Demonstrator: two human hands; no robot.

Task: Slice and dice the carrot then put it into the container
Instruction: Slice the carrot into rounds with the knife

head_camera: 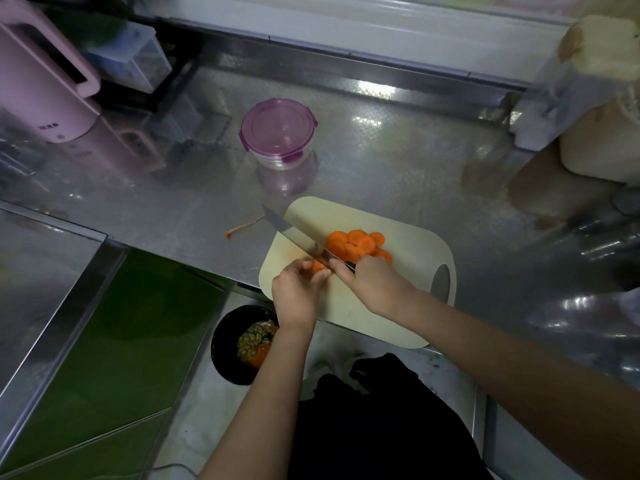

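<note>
Left hand (298, 289): fingers curled onto the short orange carrot stub (316, 266), pinning it near the left edge of the cream plastic cutting board (415, 251). Right hand (375, 282): clamped round the handle of the steel-bladed knife (294, 233), blade against the stub. Round orange slices (360, 242) are heaped mid-board, clear of the cut. The purple-lidded clear round container (278, 133), lid on, stands toward the back edge of the steel bench (415, 161), likely to keep it out of the way.

Steel counter (398, 161): cutting board (415, 244), container (278, 133), kettle (38, 81)
</note>
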